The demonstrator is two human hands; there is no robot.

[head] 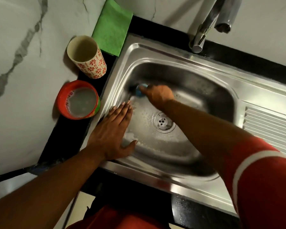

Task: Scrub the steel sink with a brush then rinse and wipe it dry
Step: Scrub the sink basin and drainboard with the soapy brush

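Note:
The steel sink (180, 52) fills the middle of the view, with soap suds on its basin floor around the drain (163, 122). My right hand (158, 95) grips a blue brush (139, 90) and holds it against the far left wall of the basin; the brush is blurred and mostly hidden by the fingers. My left hand (113, 131) lies flat with straight fingers on the sink's left rim, thumb spread toward the basin.
A red bowl (60, 103) of soapy water and a patterned cup (94, 66) stand on the black counter left of the sink. A green cloth (111, 28) lies behind them. The faucet (206, 28) rises at the back. A ribbed drainboard (271, 128) lies to the right.

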